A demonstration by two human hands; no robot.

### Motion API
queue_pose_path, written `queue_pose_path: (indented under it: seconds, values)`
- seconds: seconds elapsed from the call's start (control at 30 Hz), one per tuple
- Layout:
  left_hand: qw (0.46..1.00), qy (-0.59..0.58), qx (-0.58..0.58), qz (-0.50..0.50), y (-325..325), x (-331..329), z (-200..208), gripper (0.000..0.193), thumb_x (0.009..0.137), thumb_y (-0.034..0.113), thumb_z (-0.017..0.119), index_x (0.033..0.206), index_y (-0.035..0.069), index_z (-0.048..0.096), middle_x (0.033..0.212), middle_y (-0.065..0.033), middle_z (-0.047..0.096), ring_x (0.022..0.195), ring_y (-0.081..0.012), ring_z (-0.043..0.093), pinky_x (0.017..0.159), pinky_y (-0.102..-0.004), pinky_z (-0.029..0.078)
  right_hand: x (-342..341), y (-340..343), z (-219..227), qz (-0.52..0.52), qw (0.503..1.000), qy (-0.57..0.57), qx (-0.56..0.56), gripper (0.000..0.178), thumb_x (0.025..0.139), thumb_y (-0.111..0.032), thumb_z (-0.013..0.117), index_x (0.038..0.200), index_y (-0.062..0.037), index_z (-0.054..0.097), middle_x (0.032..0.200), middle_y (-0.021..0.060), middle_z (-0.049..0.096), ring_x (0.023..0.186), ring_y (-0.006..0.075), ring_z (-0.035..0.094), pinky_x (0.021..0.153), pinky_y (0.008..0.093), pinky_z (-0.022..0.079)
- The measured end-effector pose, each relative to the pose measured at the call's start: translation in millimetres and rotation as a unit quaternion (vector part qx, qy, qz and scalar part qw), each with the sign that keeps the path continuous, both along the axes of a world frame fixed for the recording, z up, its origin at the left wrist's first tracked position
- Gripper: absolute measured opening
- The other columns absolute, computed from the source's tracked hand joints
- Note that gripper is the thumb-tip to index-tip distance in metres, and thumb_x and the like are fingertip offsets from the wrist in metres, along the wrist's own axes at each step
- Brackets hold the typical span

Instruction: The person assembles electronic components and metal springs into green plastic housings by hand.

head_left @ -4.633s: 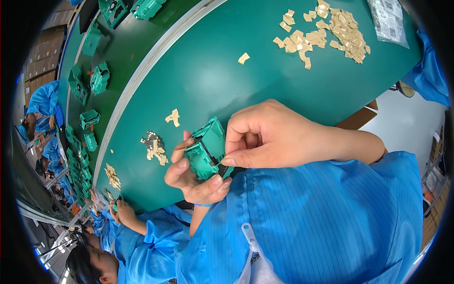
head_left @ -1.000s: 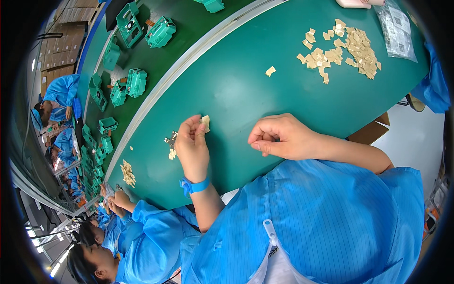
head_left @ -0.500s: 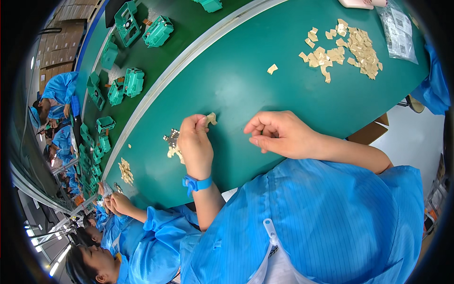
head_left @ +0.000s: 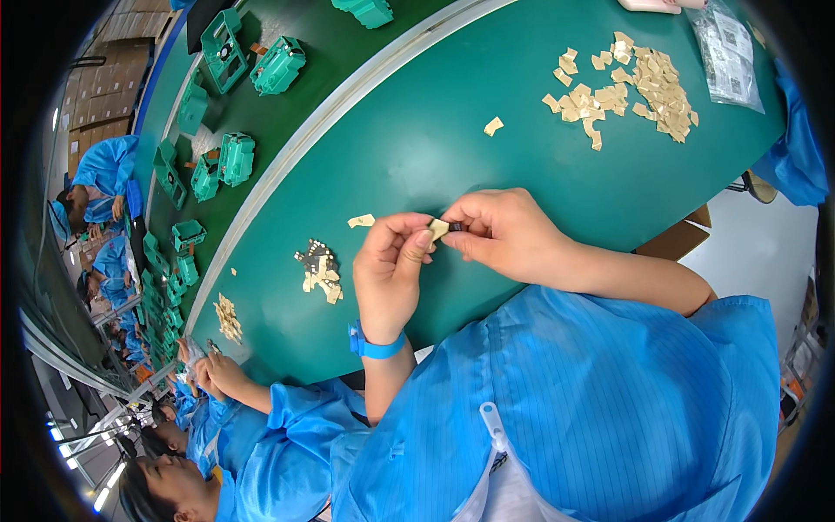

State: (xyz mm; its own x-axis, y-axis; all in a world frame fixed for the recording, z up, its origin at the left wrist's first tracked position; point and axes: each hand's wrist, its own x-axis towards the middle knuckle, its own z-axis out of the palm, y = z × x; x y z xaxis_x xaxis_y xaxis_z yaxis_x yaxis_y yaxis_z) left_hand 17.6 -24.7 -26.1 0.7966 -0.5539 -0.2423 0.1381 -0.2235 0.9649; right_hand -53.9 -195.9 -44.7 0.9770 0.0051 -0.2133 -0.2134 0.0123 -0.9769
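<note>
In front of my body, my left hand (head_left: 390, 271), with a blue band on its wrist, pinches a small cream sheet piece (head_left: 438, 230) between thumb and fingers. My right hand (head_left: 507, 231) meets it from the right. Its thumb and fingertips are closed on a small black part (head_left: 455, 227), which touches the cream piece; the fingers partly hide both. Another cream piece (head_left: 361, 221) lies on the green table just beyond my left hand. Left of that hand sits a small heap of dark and cream parts (head_left: 319, 271).
Many cream pieces (head_left: 665, 91) are spread at the far right, near a clear plastic bag (head_left: 729, 61). A single one (head_left: 493, 126) lies apart. Beyond a pale rail (head_left: 348, 91) stand green housings (head_left: 278, 65) on a belt. A co-worker's hand (head_left: 224, 374) is at the left.
My left hand has moved right with the cream piece. My right hand, loosely curled before, has moved left and now pinches the black part against it. The piece beyond my left hand now shows.
</note>
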Motion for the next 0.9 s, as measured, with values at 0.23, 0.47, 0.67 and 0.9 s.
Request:
queue_pose_path:
  seconds: [0.23, 0.47, 0.67, 0.9]
  values:
    - [0.995, -0.049, 0.005, 0.092, 3.3, -0.4, 9.7, 0.016, 0.09, 0.001, 0.064, 0.105, 0.0, 0.059, 0.09, -0.0033, 0.062, 0.079, -0.0092, 0.058, 0.071, -0.0222, 0.049, 3.0, 10.0, -4.1, -0.059, 0.993, -0.097, -0.027, 0.043, 0.085, 0.001, 0.064, 0.126, -0.0021, 0.053, 0.103, 0.0116, 0.065, 0.076, 0.0149, 0.067, 0.065, 0.0284, 0.054]
    - [0.994, -0.034, -0.021, 0.097, -3.1, -8.0, 9.9, 0.017, 0.09, -0.005, 0.062, 0.103, 0.001, 0.053, 0.093, -0.006, 0.063, 0.081, -0.0094, 0.059, 0.074, -0.0214, 0.048, -4.6, -7.5, -4.7, -0.113, 0.954, -0.218, -0.173, 0.042, 0.081, 0.002, 0.065, 0.122, -0.0028, 0.058, 0.12, 0.0136, 0.058, 0.083, 0.026, 0.066, 0.067, 0.0332, 0.055]
    - [0.992, -0.029, -0.078, 0.094, -19.1, -16.4, 6.0, 0.019, 0.09, -0.006, 0.061, 0.102, 0.0, 0.049, 0.096, -0.0099, 0.062, 0.084, -0.0108, 0.059, 0.075, -0.024, 0.05, -2.0, -2.6, -7.4, -0.129, 0.886, -0.31, -0.321, 0.036, 0.079, -0.008, 0.068, 0.115, -0.0059, 0.063, 0.116, 0.0074, 0.061, 0.084, 0.0241, 0.064, 0.067, 0.034, 0.053]
    - [0.992, -0.1, -0.005, 0.083, -11.2, -10.9, 8.9, 0.022, 0.089, -0.008, 0.06, 0.102, 0.004, 0.047, 0.099, -0.0085, 0.061, 0.085, -0.0104, 0.057, 0.076, -0.0228, 0.047, 0.0, -11.5, 0.0, -0.123, 0.794, -0.333, -0.493, 0.03, 0.075, -0.008, 0.067, 0.105, -0.0079, 0.068, 0.111, 0.0044, 0.063, 0.086, 0.0206, 0.062, 0.077, 0.0328, 0.045]
